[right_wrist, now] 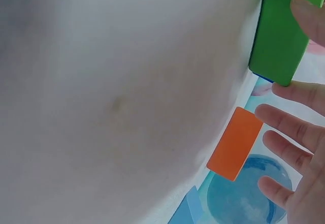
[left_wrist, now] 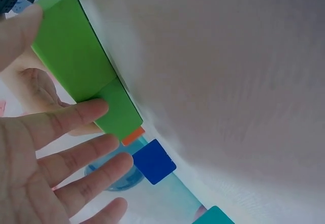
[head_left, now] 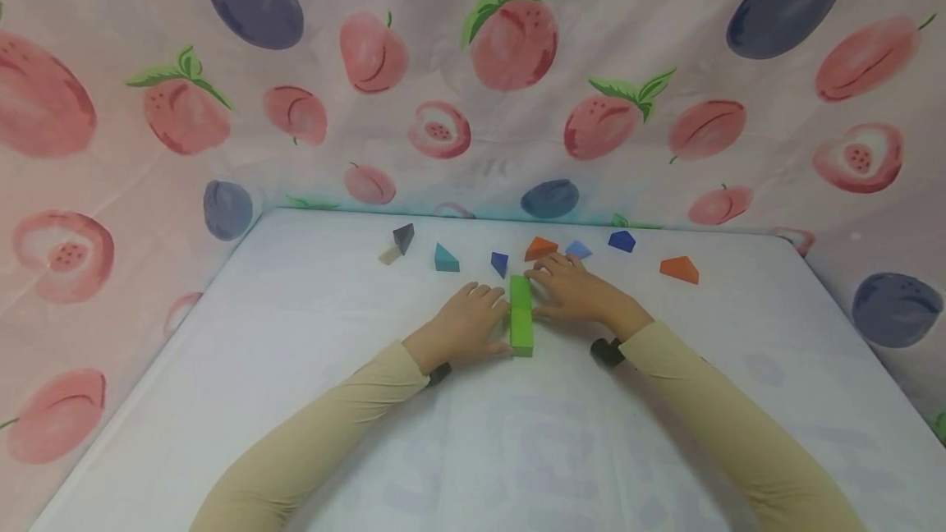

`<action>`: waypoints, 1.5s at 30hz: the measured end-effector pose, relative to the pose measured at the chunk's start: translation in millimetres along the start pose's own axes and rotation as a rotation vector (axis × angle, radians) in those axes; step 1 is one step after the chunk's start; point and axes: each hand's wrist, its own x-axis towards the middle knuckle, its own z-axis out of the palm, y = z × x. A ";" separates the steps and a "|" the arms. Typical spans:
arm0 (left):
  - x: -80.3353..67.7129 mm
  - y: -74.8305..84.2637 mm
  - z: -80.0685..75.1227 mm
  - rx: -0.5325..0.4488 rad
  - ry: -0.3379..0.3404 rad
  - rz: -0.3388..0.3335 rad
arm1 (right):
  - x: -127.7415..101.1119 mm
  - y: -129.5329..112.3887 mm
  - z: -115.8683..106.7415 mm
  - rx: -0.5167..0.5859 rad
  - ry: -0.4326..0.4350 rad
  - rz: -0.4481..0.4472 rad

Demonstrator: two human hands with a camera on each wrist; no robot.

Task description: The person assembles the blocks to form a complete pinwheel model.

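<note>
Two green blocks, a near one [head_left: 521,332] and a far one [head_left: 521,292], lie end to end on the white table between both hands. My left hand [head_left: 467,322] is at their left side. In the left wrist view, its thumb lies by the near block's end and its index fingertip touches the side close to the seam, the other fingers spread. My right hand [head_left: 575,290] is on the right. In the right wrist view, its thumb [right_wrist: 308,18] touches the far block near the seam and its index fingertip meets that block's far end.
Behind the hands lie a dark blue block [head_left: 499,263], a teal triangle [head_left: 447,259], a grey prism [head_left: 403,238], an orange block [head_left: 542,248], a light blue piece [head_left: 579,249], a blue pentagon [head_left: 622,241] and an orange block [head_left: 680,269]. A fruit-print cloth [head_left: 488,162] hangs behind the table.
</note>
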 end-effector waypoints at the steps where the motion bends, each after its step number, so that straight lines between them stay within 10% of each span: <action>1: -0.2 -0.1 -0.3 -0.002 -0.002 0.002 | -0.6 -0.1 -0.2 0.002 0.001 -0.001; 45: -6.7 5.5 1.5 -0.022 -0.021 0.073 | -14.6 -10.4 -2.5 -0.015 -0.017 -0.036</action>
